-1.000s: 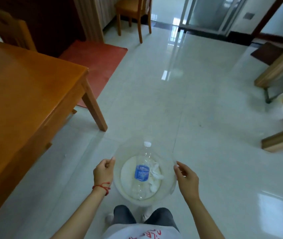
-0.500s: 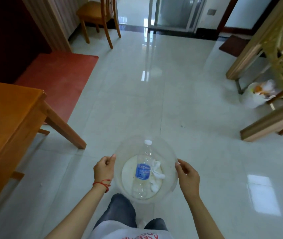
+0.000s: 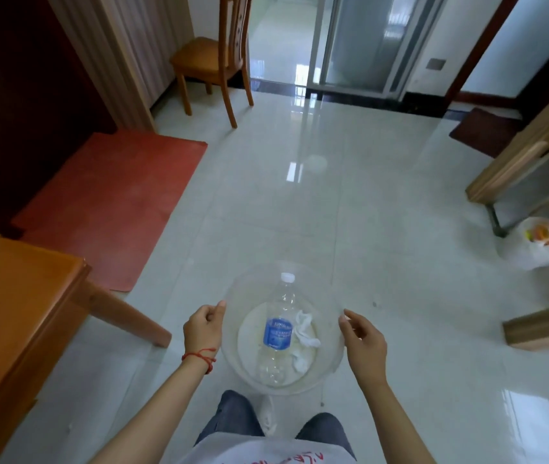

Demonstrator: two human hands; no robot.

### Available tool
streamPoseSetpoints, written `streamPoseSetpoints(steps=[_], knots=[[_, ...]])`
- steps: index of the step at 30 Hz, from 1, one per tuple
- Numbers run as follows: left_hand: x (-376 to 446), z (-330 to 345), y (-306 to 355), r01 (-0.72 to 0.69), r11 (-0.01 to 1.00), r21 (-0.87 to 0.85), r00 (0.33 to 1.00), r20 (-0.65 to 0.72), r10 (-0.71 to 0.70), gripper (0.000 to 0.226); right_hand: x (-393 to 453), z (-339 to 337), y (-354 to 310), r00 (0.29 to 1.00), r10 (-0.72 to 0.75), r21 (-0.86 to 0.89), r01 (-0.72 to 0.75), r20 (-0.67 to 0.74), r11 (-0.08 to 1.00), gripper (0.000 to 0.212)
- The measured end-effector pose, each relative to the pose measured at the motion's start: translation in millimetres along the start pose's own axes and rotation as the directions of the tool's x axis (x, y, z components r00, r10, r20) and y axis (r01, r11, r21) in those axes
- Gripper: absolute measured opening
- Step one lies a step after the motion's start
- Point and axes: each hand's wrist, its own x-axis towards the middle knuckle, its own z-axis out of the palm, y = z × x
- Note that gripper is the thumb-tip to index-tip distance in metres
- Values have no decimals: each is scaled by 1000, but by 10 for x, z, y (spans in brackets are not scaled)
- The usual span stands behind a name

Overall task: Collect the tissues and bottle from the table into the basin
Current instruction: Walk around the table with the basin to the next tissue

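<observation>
Tissues (image 3: 303,339), white and crumpled, lie on the bottom of a round clear plastic basin (image 3: 330,306), to the right of a clear plastic water bottle (image 3: 278,329) with a blue label and a white cap. The bottle lies on its side across the basin's floor, its cap pointing toward the far rim and its base toward the near rim; the tissues touch its right flank near the label. The basin is carried in the air above a pale glossy tiled floor (image 3: 350,202), in front of the person's body. The left hand (image 3: 203,328) grips the basin's left rim, fingers curled closed over the edge, with a red string bracelet (image 3: 199,356) around its wrist. The right hand (image 3: 363,343) is at the right rim with its fingers loosely bent; the thumb tip touches the edge, but whether the hand truly clasps the rim cannot be told through the clear plastic. Below the basin show the person's dark grey trousers (image 3: 233,413) and a white shoe (image 3: 268,416). At the left edge of the view stands an orange-brown wooden table (image 3: 15,296), one slanting leg nearest the basin. Beyond it a red rectangular mat (image 3: 116,202) lies on the floor, and farther off a wooden chair (image 3: 213,65) stands by the wall. On the right, a white plastic bag (image 3: 547,242) with something orange inside sits beside pale wooden furniture (image 3: 517,155).
</observation>
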Motion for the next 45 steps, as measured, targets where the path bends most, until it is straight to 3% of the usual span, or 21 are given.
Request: streamPoseSetpoints(steps=[12, 24, 33, 45], knots=[[1454, 341, 803, 54, 998, -44, 981, -183, -62, 43, 1879, 816, -814, 986, -70, -18, 73, 155, 997, 20], [2638, 428, 1597, 101, 979, -176, 902, -398, -165, 42, 3537, 1785, -1962, 895, -166, -69, 212, 414, 975, 22], [3817, -145, 1622, 145, 963, -226, 798, -548, -249, 48, 4172, 3272, -2607, 818, -194, -89, 285, 542, 954, 20], [5309, -1293, 1640, 160, 930, -330, 634, -688, -353, 52, 4551, 5394, -3709, 648, -254, -73, 433, 718, 899, 13]])
